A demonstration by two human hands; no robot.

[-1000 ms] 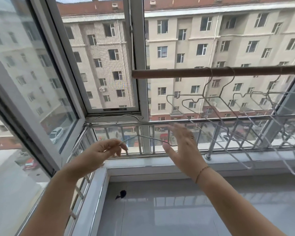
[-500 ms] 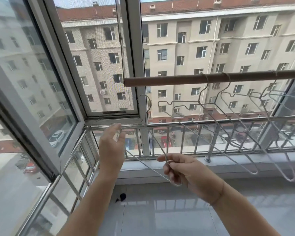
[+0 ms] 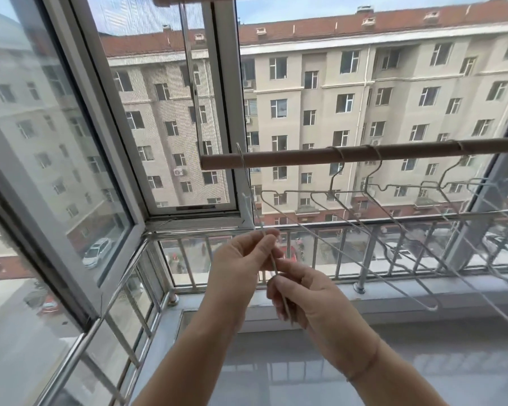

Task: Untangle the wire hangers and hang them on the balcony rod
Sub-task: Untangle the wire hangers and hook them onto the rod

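Wire hanger stands upright and edge-on at the middle of the view, its hook at 12 o'clock level with the bare left end of the balcony rod. Whether the hook is over the rod yet or only in front of it is hard to tell from this angle. The left hand pinches the thin wire between thumb and fingers, and just at 4 o'clock of it the right hand has its fingers curled round the lower stretch. Out toward 3 o'clock three or more hung hangers hang on the rod, slanting down across the railing. The piece looks light and springy. It is stiff enough to keep its shape but likely to twist in a loose pinch, and its hook could snag on its neighbours. A hold low on the neck or at a shoulder bend should steer the hook best. Half a second ago the hands were apart, the left raised flat near the railing and the right alone gripping the frame low. Now they have closed together, the hanger has swung from spread-out to edge-on, and its hook has risen to the rod.
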